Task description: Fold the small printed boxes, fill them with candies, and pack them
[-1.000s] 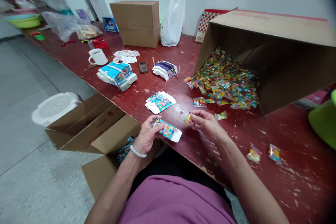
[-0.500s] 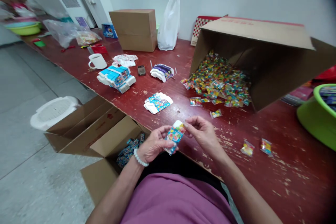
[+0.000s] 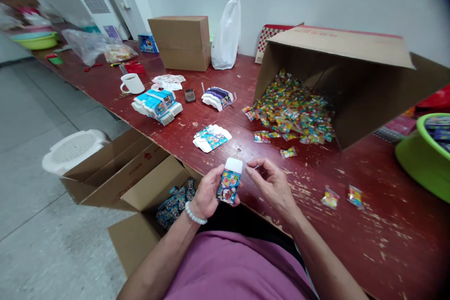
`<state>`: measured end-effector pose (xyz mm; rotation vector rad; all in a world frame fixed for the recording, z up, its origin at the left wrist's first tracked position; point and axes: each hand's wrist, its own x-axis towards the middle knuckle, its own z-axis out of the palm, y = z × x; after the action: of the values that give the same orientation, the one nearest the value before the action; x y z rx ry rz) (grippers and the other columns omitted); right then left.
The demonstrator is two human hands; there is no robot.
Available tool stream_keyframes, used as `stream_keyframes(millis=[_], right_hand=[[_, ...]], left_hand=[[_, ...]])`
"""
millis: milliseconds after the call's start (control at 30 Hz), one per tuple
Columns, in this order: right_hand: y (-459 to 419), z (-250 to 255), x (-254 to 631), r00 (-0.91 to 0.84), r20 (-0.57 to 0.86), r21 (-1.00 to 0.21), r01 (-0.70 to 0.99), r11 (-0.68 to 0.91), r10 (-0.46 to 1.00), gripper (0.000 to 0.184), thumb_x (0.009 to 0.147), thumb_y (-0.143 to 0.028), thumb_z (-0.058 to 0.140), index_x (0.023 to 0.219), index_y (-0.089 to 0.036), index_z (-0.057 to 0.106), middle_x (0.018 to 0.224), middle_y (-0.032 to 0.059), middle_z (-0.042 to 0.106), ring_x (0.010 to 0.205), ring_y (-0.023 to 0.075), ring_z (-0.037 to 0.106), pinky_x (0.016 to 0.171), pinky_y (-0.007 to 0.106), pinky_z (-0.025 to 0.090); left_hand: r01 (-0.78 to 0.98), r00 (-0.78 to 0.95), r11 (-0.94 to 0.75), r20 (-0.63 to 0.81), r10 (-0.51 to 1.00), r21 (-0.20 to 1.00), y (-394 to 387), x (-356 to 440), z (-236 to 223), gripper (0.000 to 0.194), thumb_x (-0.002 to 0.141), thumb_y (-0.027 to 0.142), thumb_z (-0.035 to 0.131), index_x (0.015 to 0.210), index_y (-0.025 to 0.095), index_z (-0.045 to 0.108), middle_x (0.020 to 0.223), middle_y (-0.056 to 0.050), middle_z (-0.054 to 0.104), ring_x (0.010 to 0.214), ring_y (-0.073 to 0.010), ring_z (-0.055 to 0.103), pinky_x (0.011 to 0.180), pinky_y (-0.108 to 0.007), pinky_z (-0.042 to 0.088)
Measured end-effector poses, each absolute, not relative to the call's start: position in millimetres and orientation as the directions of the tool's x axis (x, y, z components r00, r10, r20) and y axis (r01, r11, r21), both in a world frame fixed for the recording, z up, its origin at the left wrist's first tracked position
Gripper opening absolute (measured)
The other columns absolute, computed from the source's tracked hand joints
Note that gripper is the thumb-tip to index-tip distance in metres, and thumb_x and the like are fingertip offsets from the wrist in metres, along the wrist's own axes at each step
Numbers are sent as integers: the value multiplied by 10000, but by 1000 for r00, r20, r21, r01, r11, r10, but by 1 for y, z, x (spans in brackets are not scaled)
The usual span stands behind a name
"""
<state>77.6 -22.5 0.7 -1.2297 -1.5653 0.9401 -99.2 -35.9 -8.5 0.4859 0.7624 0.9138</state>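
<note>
My left hand [image 3: 209,192] grips a small blue printed candy box [image 3: 229,186] upright, its white top flap raised. My right hand [image 3: 272,180] is just right of the box, not touching it, with thumb and forefinger curled slightly apart and nothing visible between them. Beyond my hands lies a little stack of flat blue-and-white cartons [image 3: 212,138]. One wrapped candy [image 3: 288,152] lies past my right hand. A second wrapped candy [image 3: 330,198] and a third wrapped candy [image 3: 355,196] are on the tabletop to its right.
A large cardboard box [image 3: 337,37] on its side spills wrapped candies [image 3: 295,112] onto the red table [image 3: 351,253]. Bundled cartons [image 3: 156,105], a white mug [image 3: 132,84] and a green basin [image 3: 422,164] are also there. Below the edge, an open carton [image 3: 151,187] holds filled small boxes.
The yellow-and-green candy at the box's mouth is out of sight now. My right hand has drawn back from the box, and my left hand has turned the box more upright.
</note>
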Motion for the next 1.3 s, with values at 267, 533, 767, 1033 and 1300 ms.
stream_keyframes(millis=[267,533,767,1033,1300], right_hand=[[-28,-10,69,-224,244,-937,196,289,943,140,870,-331,661,823,-216,726,876,47,638,767,168,600,629,268,452],[-17,-17,60,-211,-162,-962,-184,-202,964,398,663,-342,818,1000,-200,660,833,-2,664,605,129,599,578,261,510],[-19,-13,70,-202,-81,-996,-13,-86,976,264,755,-452,763,787,-201,688,672,17,679,579,179,615,559,300,507],[-20,-6,77,-344,100,-979,133,154,934,208,897,-386,636,834,-195,688,868,41,710,798,189,660,749,309,511],[-13,-10,71,-292,-2,-974,218,64,956,190,792,-351,730,855,-172,728,799,32,721,706,173,641,651,278,503]], left_hand=[[-570,228,537,-508,831,622,-37,-92,-13,264,830,379,635,921,133,614,672,-36,679,455,-178,617,387,-312,534],[-484,182,507,-484,856,714,-39,-87,-18,374,822,449,608,1012,126,618,671,-58,688,405,-155,596,371,-246,473],[-505,325,543,-435,840,671,-39,-91,-13,427,882,527,555,1125,177,592,750,-52,692,432,-160,620,396,-262,503],[-482,320,540,-435,842,690,-38,-91,-8,382,879,456,533,1136,178,585,718,-38,662,446,-176,624,389,-257,482],[-303,179,390,-350,919,869,-44,-85,-12,434,854,414,554,1217,179,600,787,-28,676,496,-142,608,435,-227,469]])
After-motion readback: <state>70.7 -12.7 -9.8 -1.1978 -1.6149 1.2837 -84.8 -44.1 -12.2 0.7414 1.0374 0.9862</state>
